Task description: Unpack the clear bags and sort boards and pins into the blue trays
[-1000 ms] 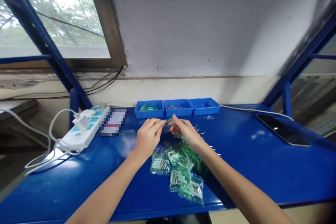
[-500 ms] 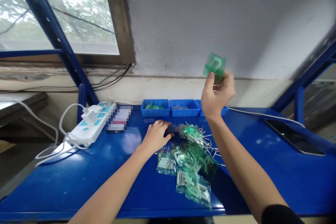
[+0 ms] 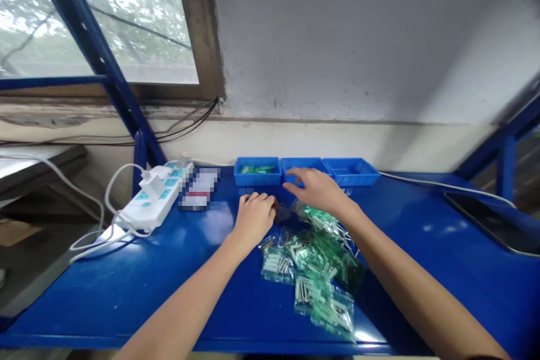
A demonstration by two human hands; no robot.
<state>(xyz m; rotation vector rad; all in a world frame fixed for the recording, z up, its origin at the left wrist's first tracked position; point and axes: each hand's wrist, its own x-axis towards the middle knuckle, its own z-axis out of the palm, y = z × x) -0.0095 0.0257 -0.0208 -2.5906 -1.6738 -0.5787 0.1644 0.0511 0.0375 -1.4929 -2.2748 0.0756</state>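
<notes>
Green translucent plastic packets of metal pins [image 3: 310, 289] lie heaped on the glossy blue counter [image 3: 139, 281], best taken singly by the loosely spread right hand [image 3: 317, 188], while the curled left hand [image 3: 255, 215] hides its grip.

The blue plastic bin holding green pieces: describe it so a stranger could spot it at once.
Find the glossy blue table, then the row of three rectangular blue plastic bins along its far edge. The leftmost bin is yours, beyond the person's bare left hand. Visible green pieces set it apart from its neighbours.
</notes>
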